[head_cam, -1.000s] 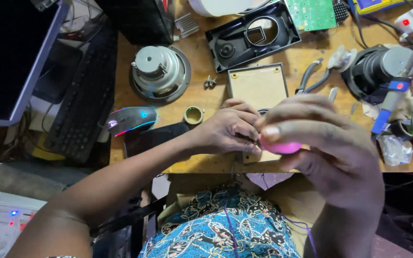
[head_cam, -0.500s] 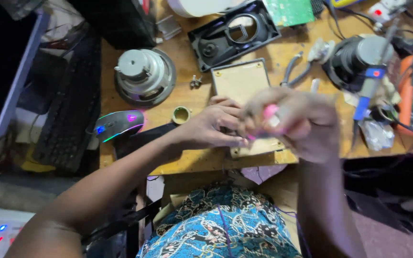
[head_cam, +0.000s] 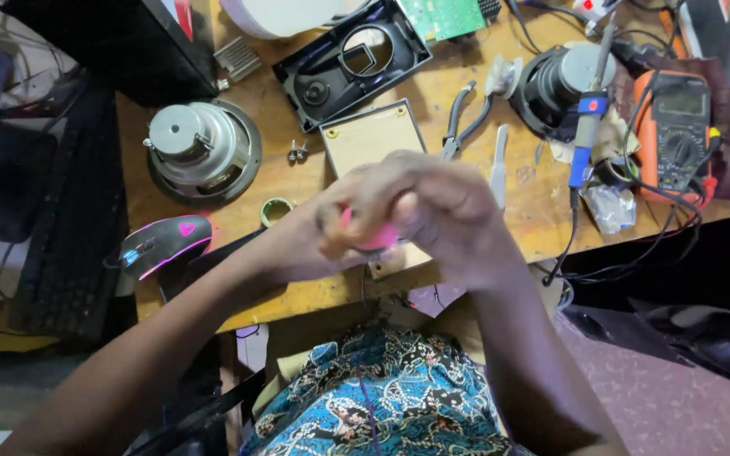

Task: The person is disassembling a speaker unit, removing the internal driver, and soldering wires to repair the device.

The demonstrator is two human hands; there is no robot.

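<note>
Together, the person's left hand (head_cam: pixel 344 224) and right hand (head_cam: pixel 445 211) meet above the near edge of the wooden workbench (head_cam: pixel 297 181), both closed around a small pink object (head_cam: pixel 376 239). Only a sliver of the pink object shows between the curled fingers, so its shape cannot be told. The left hand's fingers bend in from the left and pinch its near side; the right hand wraps over it from above, knuckles up, covering most of it. The two hands touch each other.

Directly beneath and behind the hands lies a flat tan panel (head_cam: pixel 371 139) with a dark rim, partly hidden by them. Left of the hands, a small roll of tape (head_cam: pixel 275 209) sits on the bench, and further left a black computer mouse (head_cam: pixel 165 244) glows pink along its edge. Behind the mouse rests a silver speaker driver (head_cam: pixel 200 148), magnet upward, with two small screws (head_cam: pixel 297 152) just beside it. A black plastic housing (head_cam: pixel 352 59) with a round opening lies at the back of the bench.

Right of the hands, grey-handled pliers (head_cam: pixel 465 118) lie near the panel, and a second speaker driver (head_cam: pixel 563 84) stands behind them. A soldering iron (head_cam: pixel 586 127) with a blue band leans across it. An orange multimeter (head_cam: pixel 676 131) sits at the far right. A black keyboard (head_cam: pixel 69 219) lies off the bench to the left.
</note>
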